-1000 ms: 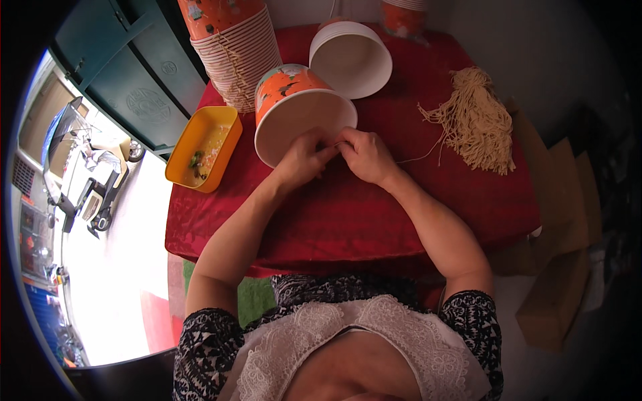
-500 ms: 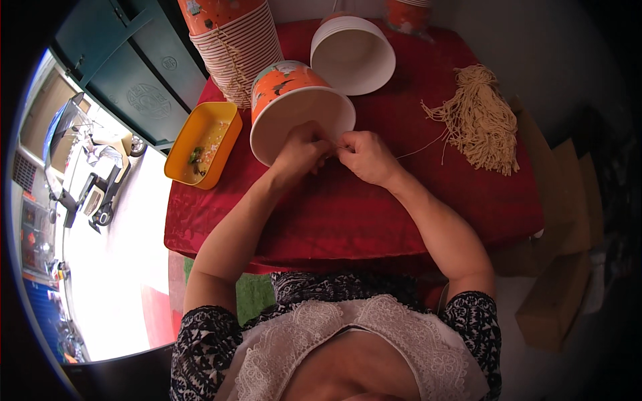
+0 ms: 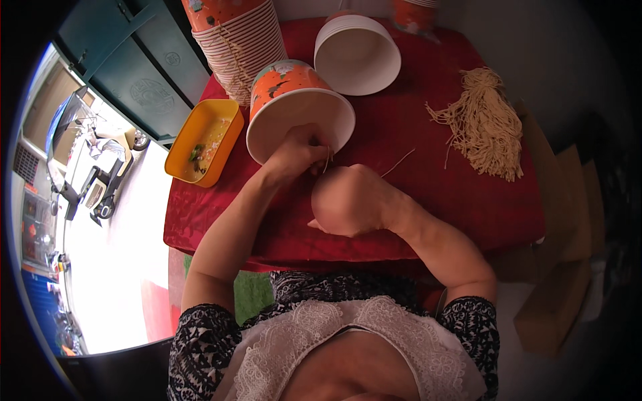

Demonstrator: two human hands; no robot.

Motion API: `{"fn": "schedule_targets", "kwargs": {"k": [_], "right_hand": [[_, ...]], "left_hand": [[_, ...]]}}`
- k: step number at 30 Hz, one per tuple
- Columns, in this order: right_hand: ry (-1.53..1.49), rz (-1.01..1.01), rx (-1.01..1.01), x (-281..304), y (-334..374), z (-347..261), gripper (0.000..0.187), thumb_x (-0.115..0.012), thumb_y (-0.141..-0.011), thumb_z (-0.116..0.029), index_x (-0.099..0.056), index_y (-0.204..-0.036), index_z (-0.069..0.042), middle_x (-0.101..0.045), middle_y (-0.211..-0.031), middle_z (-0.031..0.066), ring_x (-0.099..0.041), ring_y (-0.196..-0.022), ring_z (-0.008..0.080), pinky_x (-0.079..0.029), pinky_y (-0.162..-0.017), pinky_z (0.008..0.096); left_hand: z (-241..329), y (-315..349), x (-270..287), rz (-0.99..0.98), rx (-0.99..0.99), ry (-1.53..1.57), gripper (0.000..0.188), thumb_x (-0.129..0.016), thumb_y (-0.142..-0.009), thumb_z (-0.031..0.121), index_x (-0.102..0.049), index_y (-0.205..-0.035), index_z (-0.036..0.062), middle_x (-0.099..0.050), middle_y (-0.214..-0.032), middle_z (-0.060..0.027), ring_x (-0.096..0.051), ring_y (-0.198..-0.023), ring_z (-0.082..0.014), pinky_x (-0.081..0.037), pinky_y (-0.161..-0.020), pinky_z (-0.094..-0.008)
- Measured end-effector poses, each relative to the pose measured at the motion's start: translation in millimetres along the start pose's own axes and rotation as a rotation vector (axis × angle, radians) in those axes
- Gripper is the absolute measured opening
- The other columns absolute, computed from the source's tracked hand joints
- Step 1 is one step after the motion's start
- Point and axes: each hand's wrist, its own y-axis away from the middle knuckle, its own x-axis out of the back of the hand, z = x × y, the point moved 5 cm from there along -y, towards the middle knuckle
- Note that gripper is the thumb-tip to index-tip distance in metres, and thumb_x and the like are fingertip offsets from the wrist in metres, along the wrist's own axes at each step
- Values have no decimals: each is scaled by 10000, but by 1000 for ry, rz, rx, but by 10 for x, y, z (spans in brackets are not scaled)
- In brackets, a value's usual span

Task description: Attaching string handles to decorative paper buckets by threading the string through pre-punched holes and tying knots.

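A paper bucket (image 3: 287, 81), orange-patterned outside and white within, lies on its side with its mouth toward me. My left hand (image 3: 299, 154) reaches into the mouth, fingers closed at the lower right of the rim. A short bit of beige string (image 3: 328, 160) shows at those fingertips. Lower right of it, apart from the bucket, is my right hand (image 3: 351, 202), smeared by motion, its fingers mostly hidden. From behind its wrist a thin string end (image 3: 400, 162) runs out over the red cloth.
A bundle of beige strings (image 3: 491, 127) lies at the right. The yellow tray (image 3: 175, 164) with small scraps stands left, below a tall stack of buckets (image 3: 244, 57) with strings hanging. Another white-lined bucket (image 3: 358, 57) lies behind. Red cloth (image 3: 441, 220) covers the table.
My right hand has left the rim and moved down toward me. The string's tail has slid away from the bundle. My left hand stays at the rim.
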Motion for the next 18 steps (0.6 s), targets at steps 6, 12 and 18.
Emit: {"fn": "schedule_targets", "kwargs": {"k": [6,12,18], "right_hand": [[188,338,-287,207,47,301,277,-705,-816,-160,-524,-633,-58,-565,-591,115,-589,-511,293,-459,-442,386],[192,368,-565,91,139,599,83,-653,-841,-107,-631,-864,-30,-636,-785,157,-659,-678,338,-542,-550,419],[80,414,-564,-67,167,771,74,-631,-823,-52,-640,-887,-16,-620,-839,171,-609,-871,343,-529,-725,438]], "left_hand": [[-65,-5,30,-8,-43,-24,132,-633,-776,10,-560,-884,-9,-600,-708,-62,-564,-564,-119,-448,-479,-254],[-68,17,22,-34,-50,-44,151,-610,-772,20,-556,-913,15,-591,-770,-48,-540,-575,-99,-440,-504,-244],[-22,27,-19,21,-138,-175,191,-603,-738,-15,-564,-924,12,-604,-778,-74,-584,-645,-161,-477,-567,-295]]}}
